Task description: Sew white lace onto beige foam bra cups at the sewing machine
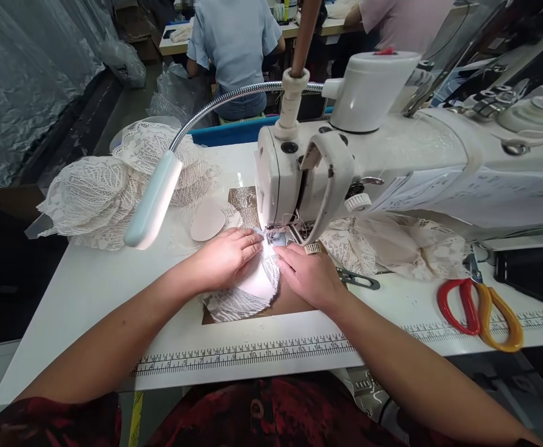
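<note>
A lace fabric piece with a smooth white layer (257,283) lies under the needle end of a white sewing machine (278,180). My left hand (227,257) rests on it with fingers stretched out flat, pressing its upper left part. At its right edge, close to the presser foot, my right hand (306,270) has thumb and forefinger closed on the fabric's edge. The fingers beneath are partly hidden. Beside my left hand is a smooth beige cup-shaped piece (207,219) lying on lace.
Stacked lace pieces (89,192) lie at the left under a gooseneck lamp (154,198). Right of the needle are bunched lace fabric (392,245), a dark metal clip (359,278) and red-and-yellow-handled scissors (480,310). A ruler strip (252,360) runs along the table's front. People sit beyond.
</note>
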A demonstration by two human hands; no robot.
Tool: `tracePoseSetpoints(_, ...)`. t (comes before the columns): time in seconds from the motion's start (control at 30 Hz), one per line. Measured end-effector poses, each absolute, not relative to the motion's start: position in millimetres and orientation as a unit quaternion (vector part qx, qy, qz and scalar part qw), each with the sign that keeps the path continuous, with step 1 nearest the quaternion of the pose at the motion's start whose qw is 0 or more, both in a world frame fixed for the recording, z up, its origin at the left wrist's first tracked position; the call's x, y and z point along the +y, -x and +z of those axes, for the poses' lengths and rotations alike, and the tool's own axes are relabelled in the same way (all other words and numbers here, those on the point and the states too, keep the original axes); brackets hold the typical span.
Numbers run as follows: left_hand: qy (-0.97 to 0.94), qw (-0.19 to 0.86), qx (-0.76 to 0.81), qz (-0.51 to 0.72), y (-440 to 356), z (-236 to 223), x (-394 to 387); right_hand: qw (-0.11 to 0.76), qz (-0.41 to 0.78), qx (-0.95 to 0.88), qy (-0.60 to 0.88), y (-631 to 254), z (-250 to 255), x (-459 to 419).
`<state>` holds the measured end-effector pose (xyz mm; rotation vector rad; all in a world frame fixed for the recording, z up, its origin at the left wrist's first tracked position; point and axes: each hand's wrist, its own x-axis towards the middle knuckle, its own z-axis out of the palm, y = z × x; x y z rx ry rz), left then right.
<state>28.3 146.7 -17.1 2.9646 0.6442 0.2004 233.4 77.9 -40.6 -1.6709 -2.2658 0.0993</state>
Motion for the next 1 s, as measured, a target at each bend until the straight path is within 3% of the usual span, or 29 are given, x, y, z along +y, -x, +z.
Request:
tracePoseSetpoints(0.53,-0.976,0.086,0.184,0.084,-29,-28,134,0.201,0.055,-0.786,0.582,-239,-44,78)
tracePoseSetpoints(1.0,-0.973,0.097,0.178,0.108,-24,-32,143,0.163,0.080,-0.816,0.549,-236,-41,78)
